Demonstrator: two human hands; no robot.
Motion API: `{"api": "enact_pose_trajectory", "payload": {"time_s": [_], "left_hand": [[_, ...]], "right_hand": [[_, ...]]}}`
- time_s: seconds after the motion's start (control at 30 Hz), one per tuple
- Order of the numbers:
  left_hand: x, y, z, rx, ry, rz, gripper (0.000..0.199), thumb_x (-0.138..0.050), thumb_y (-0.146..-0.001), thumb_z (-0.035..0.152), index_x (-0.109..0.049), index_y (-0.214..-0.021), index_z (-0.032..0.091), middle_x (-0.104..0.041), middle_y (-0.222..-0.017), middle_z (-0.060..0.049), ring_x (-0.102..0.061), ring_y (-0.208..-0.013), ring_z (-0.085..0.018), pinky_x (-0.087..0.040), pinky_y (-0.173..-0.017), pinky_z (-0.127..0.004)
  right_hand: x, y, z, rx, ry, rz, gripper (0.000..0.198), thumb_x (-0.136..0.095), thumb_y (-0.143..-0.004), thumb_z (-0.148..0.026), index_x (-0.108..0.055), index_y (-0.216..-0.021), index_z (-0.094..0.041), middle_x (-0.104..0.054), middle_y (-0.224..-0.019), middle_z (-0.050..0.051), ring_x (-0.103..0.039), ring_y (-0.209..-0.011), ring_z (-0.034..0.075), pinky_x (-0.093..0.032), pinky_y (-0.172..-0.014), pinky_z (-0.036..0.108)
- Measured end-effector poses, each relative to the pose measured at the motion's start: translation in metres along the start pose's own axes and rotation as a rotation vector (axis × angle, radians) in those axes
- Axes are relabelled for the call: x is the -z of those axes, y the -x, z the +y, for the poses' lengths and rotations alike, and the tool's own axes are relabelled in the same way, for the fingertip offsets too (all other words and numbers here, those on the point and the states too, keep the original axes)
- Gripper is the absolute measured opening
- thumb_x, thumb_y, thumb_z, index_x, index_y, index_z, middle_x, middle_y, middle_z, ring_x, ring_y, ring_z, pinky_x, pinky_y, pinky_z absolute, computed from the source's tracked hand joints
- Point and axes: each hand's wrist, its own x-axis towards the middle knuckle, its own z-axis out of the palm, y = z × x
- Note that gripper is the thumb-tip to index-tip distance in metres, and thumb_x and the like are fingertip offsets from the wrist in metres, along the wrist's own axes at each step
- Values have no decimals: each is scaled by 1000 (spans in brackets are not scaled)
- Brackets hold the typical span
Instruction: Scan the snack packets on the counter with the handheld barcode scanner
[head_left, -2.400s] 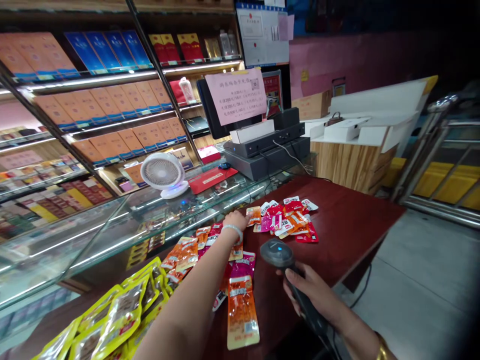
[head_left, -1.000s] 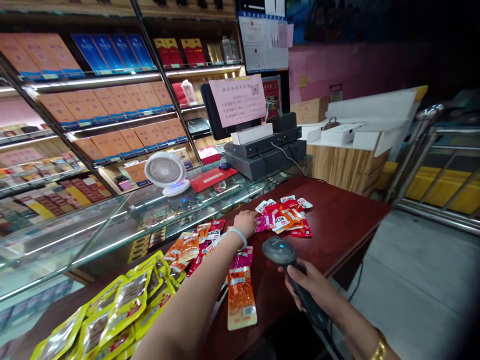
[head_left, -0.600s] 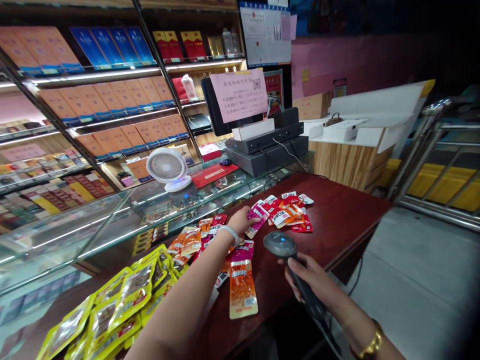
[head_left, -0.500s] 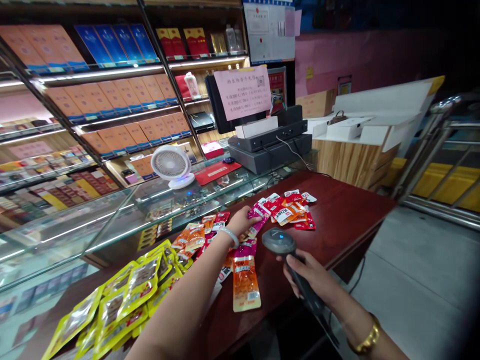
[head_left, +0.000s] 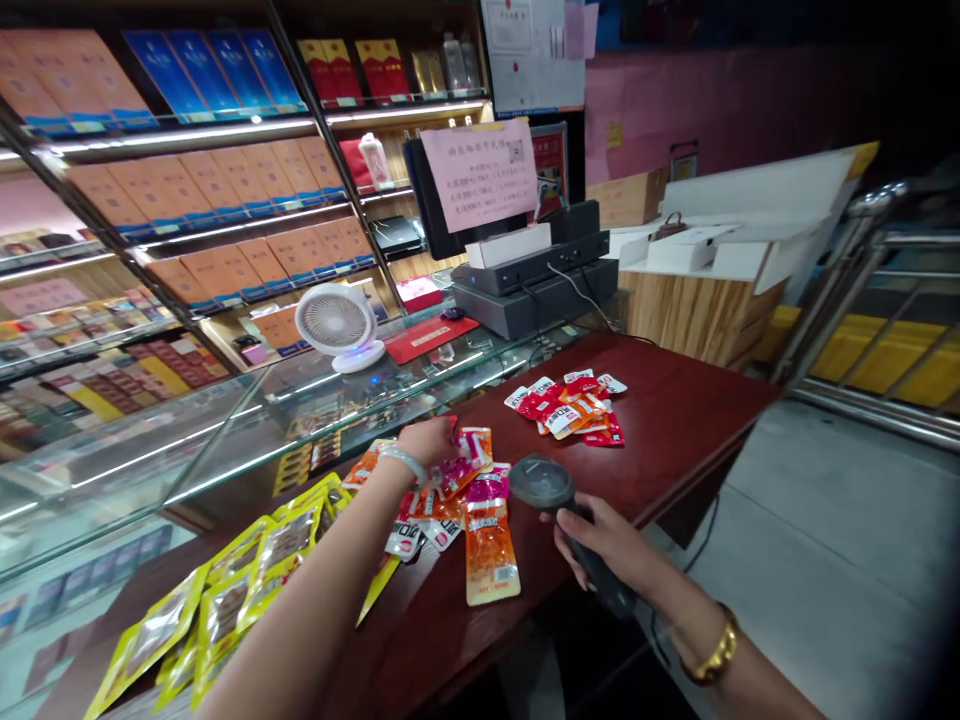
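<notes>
My right hand grips a dark grey handheld barcode scanner, its head tilted toward the packets. My left hand, with a pale bangle at the wrist, reaches down onto a loose pile of small snack packets in orange, magenta, red and white. Its fingers are curled down and mostly hidden, so what they hold cannot be made out. Just right of it lies a magenta and orange packet. An orange snack packet lies flat near the table edge, below the scanner's head.
A second heap of red, white and orange packets sits farther back on the dark red table. Yellow snack bags are piled at left. Behind are a glass counter, a white fan and a cash drawer.
My left hand has moved left, from a magenta packet beside the far heap to the nearer pile. That magenta packet no longer lies beside the far heap. The scanner stays in my right hand.
</notes>
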Motion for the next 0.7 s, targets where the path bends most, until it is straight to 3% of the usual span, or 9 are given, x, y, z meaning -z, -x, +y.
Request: {"api": "enact_pose_trajectory", "payload": {"time_s": [0.07, 0.13, 0.3, 0.43, 0.6, 0.7], "left_hand": [[4, -5, 4, 13, -86, 88, 45, -65, -70, 57, -64, -98, 22, -69, -103, -11, -63, -99, -31, -47, -83, -40], [0, -15, 22, -22, -36, 162, 42, -59, -76, 59, -65, -98, 24, -70, -103, -10, -64, -99, -29, -47, -83, -38], [-29, -55, 85, -109, 157, 173, 42, -55, -81, 58, -65, -98, 21, -68, -104, -12, -64, -98, -25, -46, -83, -32], [-40, -89, 112, 45, 191, 216, 49, -46, -87, 52, -58, -114, 13, -59, -122, -21, -54, -116, -31, -42, -93, -38], [-42, -113, 120, 138, 190, 82, 70, -65, -66, 66, -55, -112, 14, -50, -133, -23, -42, -128, -39, -38, -98, -46], [-47, -117, 118, 166, 233, 97, 80, -76, -57, 62, -47, -115, 15, -51, -131, -24, -44, -127, -38, -39, -97, -46]], "right_hand": [[4, 1, -1, -6, -4, 22, 45, -62, -82, -57, -51, -94, -16, -54, -57, -7, -49, -35, 6, -41, -34, 17], [9, 3, -1, -9, -6, 48, 45, -62, -81, -58, -51, -94, -16, -54, -57, -7, -48, -35, 6, -40, -34, 17], [22, 10, -2, -7, -8, 100, 47, -63, -80, -60, -51, -96, -17, -54, -56, -7, -49, -35, 6, -38, -33, 17], [29, 14, -3, -12, -22, 128, 50, -63, -78, -62, -52, -95, -17, -53, -56, -7, -48, -34, 6, -39, -33, 17], [33, 13, 1, -15, -73, 154, 52, -64, -77, -63, -51, -97, -17, -52, -53, -8, -47, -33, 6, -39, -33, 17], [33, 12, 2, -1, -79, 141, 53, -64, -77, -63, -51, -97, -16, -52, -53, -8, -47, -33, 6, -39, -34, 17]]}}
